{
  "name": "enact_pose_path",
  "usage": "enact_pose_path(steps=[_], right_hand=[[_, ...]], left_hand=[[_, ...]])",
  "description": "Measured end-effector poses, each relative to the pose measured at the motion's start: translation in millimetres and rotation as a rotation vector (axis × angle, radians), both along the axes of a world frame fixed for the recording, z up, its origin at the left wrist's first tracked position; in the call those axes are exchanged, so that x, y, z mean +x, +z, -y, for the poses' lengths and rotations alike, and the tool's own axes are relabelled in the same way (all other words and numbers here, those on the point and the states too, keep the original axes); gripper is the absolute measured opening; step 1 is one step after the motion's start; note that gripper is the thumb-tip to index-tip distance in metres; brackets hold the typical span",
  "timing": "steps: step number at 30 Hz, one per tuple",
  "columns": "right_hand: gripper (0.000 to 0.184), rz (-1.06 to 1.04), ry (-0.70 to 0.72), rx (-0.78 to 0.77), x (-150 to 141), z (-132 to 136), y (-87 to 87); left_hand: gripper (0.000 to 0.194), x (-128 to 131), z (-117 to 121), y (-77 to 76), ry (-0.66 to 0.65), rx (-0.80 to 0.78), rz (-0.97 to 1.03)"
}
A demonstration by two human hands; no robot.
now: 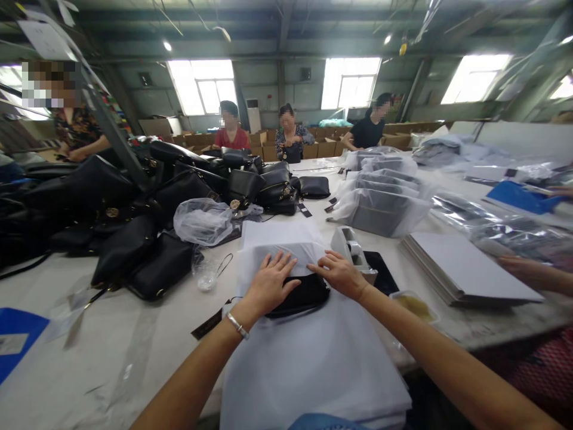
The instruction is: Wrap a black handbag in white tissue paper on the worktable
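A small black handbag (311,294) lies in front of me on a stack of thin white paper sheets (308,364). A white sheet (255,258) is folded over the bag's far part. My left hand (270,283) lies flat on the sheet and the bag, fingers spread, a silver bangle at the wrist. My right hand (342,273) has its fingers curled together at the sheet's right edge, by the bag's far right corner. A dark hang tag (208,325) sticks out on the left of the bag.
Black handbags (156,263) are heaped at left. A tape dispenser (351,245) stands right of the paper, near wrapped bags (376,209) and a cardboard stack (470,266). A clear plastic bundle (203,221) lies ahead. Several people work around the table; one's hand reaches in at right.
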State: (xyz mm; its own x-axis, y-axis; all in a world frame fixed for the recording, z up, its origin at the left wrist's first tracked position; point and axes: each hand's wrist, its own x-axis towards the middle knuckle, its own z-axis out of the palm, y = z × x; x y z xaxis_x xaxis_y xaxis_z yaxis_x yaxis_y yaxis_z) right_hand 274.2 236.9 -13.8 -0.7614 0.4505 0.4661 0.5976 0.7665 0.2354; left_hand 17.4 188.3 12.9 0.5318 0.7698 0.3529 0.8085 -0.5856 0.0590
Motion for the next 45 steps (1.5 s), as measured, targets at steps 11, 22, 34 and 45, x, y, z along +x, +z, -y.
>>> enact_pose_path(steps=[11, 22, 34, 45], right_hand=[[0.027, -0.720, -0.644, -0.156, 100.0, 72.3, 16.0], [0.028, -0.622, -0.252, -0.502, 39.6, 129.4, 33.3], [0.026, -0.080, 0.083, -0.798, -11.2, 163.2, -34.5], [0.014, -0.213, 0.015, -1.078, -27.2, 108.0, 43.9]], left_hand=[[0.059, -2.3, 27.2, -57.4, 0.052, 0.094, -0.026], [0.055, 0.2, 30.7, -49.6, 0.059, 0.017, 0.042], [0.055, -12.6, 26.6, -17.6, 0.009, -0.190, 0.129], [0.061, -27.2, 11.4, 17.2, -0.042, -0.417, 0.119]])
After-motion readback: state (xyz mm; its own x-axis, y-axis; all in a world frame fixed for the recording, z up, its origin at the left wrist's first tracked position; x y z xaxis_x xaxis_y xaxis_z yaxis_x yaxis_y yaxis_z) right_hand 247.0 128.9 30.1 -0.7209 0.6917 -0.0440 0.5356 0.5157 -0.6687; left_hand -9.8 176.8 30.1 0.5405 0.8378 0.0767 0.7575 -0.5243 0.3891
